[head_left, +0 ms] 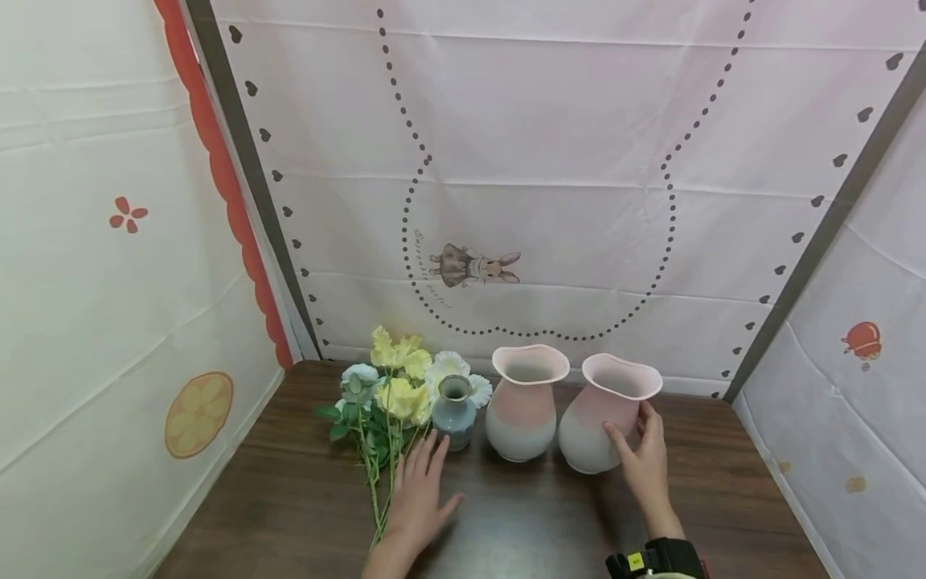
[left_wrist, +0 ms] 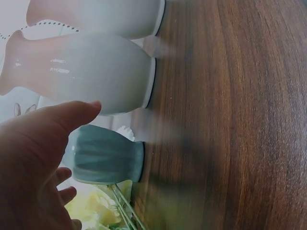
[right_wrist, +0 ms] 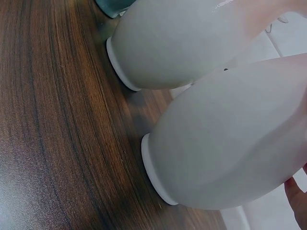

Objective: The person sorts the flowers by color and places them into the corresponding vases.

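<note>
My right hand point(head_left: 646, 458) holds the right-hand pink and white vase point(head_left: 595, 434) by its side, thumb on the front and fingers below the wavy rim. A matching vase point(head_left: 521, 430) stands just left of it. My left hand point(head_left: 418, 490) is spread with fingers extended, holding nothing, in front of a small blue-grey vase point(head_left: 453, 422). In the left wrist view its thumb points toward the middle vase point(left_wrist: 112, 72), overlapping its lower side. Yellow flowers point(head_left: 405, 400) lie left of the small vase, their green stems partly behind the left hand.
Pale blue flowers point(head_left: 359, 384) and white flowers point(head_left: 448, 366) lie with the yellow ones on the dark wooden table point(head_left: 535, 523). A printed cloth point(head_left: 542, 225) hangs behind the vases. Pale cloth walls point(head_left: 861, 418) close off both sides.
</note>
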`<action>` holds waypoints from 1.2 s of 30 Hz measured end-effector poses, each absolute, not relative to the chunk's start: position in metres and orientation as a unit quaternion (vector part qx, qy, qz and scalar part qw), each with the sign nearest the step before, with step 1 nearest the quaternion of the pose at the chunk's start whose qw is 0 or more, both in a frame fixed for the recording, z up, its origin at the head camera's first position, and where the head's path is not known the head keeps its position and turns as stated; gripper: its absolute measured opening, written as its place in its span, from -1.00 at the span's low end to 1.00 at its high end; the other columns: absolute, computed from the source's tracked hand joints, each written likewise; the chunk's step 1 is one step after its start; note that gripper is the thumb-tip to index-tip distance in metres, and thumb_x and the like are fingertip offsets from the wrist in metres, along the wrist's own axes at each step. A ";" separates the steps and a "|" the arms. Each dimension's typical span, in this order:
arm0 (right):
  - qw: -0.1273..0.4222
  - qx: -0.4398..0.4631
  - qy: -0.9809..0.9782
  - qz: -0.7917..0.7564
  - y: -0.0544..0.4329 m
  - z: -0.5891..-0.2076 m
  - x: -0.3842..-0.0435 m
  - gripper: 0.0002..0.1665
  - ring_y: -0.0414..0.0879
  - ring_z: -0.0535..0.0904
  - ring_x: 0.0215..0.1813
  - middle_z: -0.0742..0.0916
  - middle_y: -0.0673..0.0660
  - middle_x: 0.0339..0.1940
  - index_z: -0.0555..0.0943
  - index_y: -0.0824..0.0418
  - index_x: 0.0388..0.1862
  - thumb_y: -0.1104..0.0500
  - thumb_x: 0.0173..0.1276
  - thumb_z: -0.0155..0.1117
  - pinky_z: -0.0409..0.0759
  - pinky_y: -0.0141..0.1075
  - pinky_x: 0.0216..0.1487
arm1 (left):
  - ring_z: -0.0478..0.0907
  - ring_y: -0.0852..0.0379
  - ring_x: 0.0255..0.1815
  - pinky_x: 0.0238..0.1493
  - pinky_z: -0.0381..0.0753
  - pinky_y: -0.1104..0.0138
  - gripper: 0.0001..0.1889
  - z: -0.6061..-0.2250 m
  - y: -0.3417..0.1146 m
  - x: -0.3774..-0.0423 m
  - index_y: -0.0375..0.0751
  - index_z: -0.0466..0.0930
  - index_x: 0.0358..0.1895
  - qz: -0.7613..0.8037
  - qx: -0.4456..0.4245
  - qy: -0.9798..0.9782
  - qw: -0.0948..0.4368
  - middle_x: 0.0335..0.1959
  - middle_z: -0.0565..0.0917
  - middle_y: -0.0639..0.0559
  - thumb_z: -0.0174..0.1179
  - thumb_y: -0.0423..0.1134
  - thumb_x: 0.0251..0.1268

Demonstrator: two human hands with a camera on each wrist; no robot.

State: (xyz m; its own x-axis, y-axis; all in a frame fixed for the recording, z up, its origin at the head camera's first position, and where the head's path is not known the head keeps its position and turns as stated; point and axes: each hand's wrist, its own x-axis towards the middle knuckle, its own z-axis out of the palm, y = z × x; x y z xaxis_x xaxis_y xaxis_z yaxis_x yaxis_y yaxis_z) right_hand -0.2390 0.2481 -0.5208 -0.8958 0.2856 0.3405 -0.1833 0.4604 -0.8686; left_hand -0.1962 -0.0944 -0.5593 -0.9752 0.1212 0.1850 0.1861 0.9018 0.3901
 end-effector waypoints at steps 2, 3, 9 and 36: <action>0.224 -0.032 -0.824 0.519 0.249 -0.521 -0.239 -0.10 0.30 0.25 0.50 0.33 0.39 0.45 0.10 0.35 0.53 0.09 0.40 0.34 0.24 0.24 0.49 | 0.15 -0.26 0.55 0.47 0.15 -0.30 -0.06 -0.559 -0.096 -0.197 -0.06 0.15 0.55 -0.206 -0.075 -0.972 0.088 0.58 0.16 -0.16 0.45 0.04 0.13; 0.224 -0.032 -0.824 0.519 0.249 -0.522 -0.239 -0.10 0.30 0.25 0.50 0.33 0.39 0.45 0.10 0.35 0.53 0.10 0.40 0.34 0.24 0.24 0.49 | 0.15 -0.26 0.55 0.47 0.16 -0.29 -0.07 -0.558 -0.097 -0.198 -0.06 0.16 0.54 -0.207 -0.074 -0.971 0.093 0.58 0.17 -0.16 0.45 0.03 0.14; 0.226 -0.029 -0.823 0.521 0.249 -0.523 -0.239 -0.09 0.31 0.23 0.51 0.32 0.40 0.46 0.09 0.36 0.53 0.10 0.40 0.34 0.24 0.25 0.49 | 0.19 -0.26 0.53 0.48 0.18 -0.25 -0.10 -0.555 -0.103 -0.199 -0.10 0.18 0.53 -0.210 -0.061 -0.970 0.108 0.56 0.20 -0.19 0.44 0.00 0.16; 0.231 -0.033 -0.823 0.517 0.248 -0.524 -0.240 -0.09 0.29 0.24 0.51 0.33 0.38 0.45 0.09 0.34 0.54 0.10 0.40 0.34 0.24 0.23 0.49 | 0.14 -0.39 0.51 0.32 0.41 -0.24 -0.16 -0.549 -0.151 -0.198 -0.21 0.11 0.55 -0.252 0.018 -0.963 0.095 0.58 0.11 -0.29 0.34 -0.08 0.29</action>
State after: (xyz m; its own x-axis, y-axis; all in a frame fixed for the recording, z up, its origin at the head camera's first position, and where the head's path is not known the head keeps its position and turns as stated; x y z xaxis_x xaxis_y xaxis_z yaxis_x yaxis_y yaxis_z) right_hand -0.2402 0.2483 -0.5241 -0.8909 0.2942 0.3459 -0.1840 0.4625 -0.8673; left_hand -0.1980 -0.1514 -0.5495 -0.9815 -0.0826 0.1729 0.0126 0.8727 0.4881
